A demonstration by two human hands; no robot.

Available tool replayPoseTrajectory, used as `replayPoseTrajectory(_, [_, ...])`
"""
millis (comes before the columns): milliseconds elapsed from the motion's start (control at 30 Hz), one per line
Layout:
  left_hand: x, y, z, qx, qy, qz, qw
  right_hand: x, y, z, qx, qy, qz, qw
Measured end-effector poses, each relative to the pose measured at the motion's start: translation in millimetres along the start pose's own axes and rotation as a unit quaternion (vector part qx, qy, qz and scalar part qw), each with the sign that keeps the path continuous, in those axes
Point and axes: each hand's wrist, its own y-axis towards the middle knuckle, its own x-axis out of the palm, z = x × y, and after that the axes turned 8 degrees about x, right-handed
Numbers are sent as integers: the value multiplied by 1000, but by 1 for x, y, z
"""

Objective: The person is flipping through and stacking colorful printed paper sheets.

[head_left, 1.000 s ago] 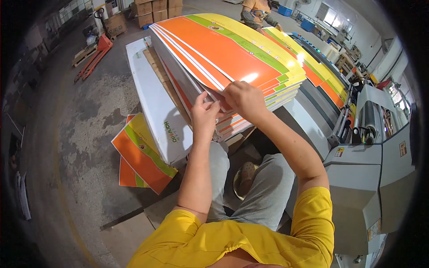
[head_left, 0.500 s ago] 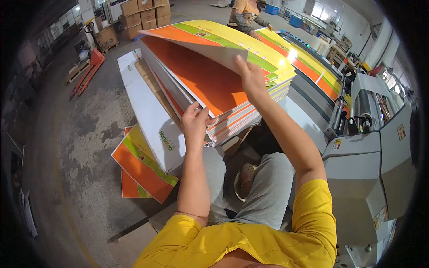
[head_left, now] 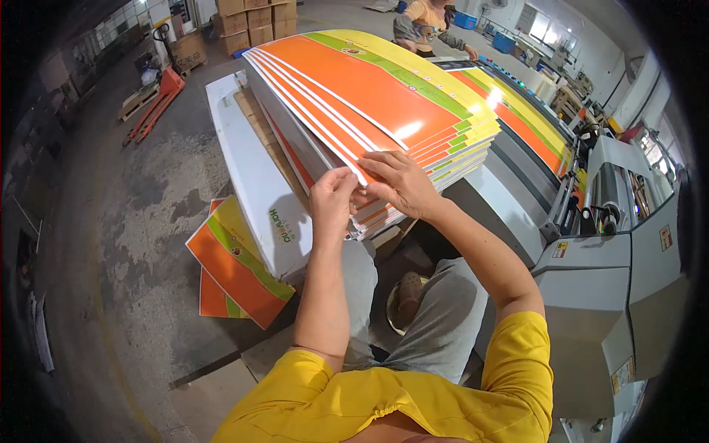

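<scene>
A tall stack of glossy printed sheets (head_left: 384, 81), orange, green and yellow with white edges, stands in front of me. Its upper sheets are fanned out in steps along the left side. At the near corner of the stack my left hand (head_left: 334, 201) is closed, thumb and fingers pinching a sheet's corner. My right hand (head_left: 402, 183) meets it there, fingers bent over the top of the same corner with the thumb close to the left fingertips. How many sheets the fingers hold is hidden.
A long white carton (head_left: 255, 184) lies left of the stack, with loose printed sheets (head_left: 240, 258) on the floor beside it. At right stands a grey machine (head_left: 583, 295) carrying more printed sheets. Farther back are a person (head_left: 425, 26), stacked brown boxes (head_left: 255, 22) and an orange pallet jack (head_left: 156, 107).
The lifted top sheet has come down flat onto the stack. My right hand has moved down and left, from the raised sheet edge to the near corner beside my left hand.
</scene>
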Motion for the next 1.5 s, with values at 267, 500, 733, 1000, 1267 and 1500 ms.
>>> replayPoseTrajectory(267, [-21,5,-1,196,332,-26,922,-16,38,9,320,440,86,835])
replayPoseTrajectory(500, [-18,-5,10,257,442,-129,849,3,23,5,154,128,137,970])
replayPoseTrajectory(733, [-24,-6,12,241,456,-134,846,11,10,4,223,195,78,952])
replayPoseTrajectory(1000, [-20,-8,12,256,431,-121,857,10,10,5,204,222,88,949])
replayPoseTrajectory(1267, [-15,-8,19,299,342,-52,889,5,15,7,186,126,78,971])
replayPoseTrajectory(1500, [-4,-4,1,254,311,-17,916,10,17,11,115,62,80,988])
